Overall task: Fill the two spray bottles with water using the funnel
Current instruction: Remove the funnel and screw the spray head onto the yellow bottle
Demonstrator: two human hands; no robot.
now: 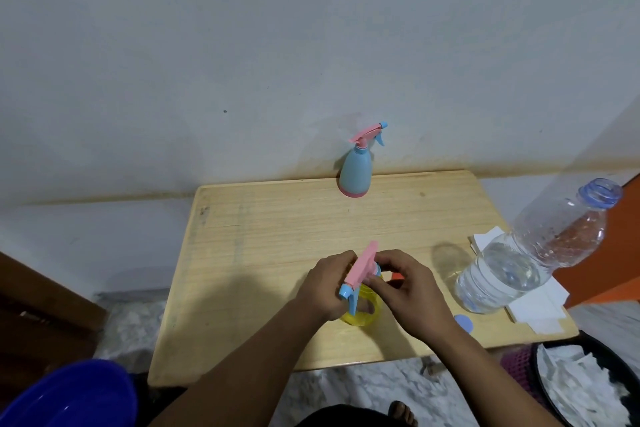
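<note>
A yellow spray bottle (363,314) stands near the front of the wooden table (263,229), topped by a pink and blue spray head (360,274). My left hand (325,282) grips the bottle's neck and the head's left side. My right hand (405,282) pinches the collar under the head from the right. A second spray bottle (356,172), blue with a pink base and pink trigger head, stands upright at the table's far edge by the wall. A clear water bottle (530,253), uncapped and partly full, stands at the right. Something small and orange (397,276) shows behind my right hand.
The water bottle's blue cap (463,322) lies on the table near my right wrist. White paper sheets (533,305) lie under the water bottle. A blue basin (69,395) sits at lower left on the floor, and a dark basket with white tissue (581,388) at lower right.
</note>
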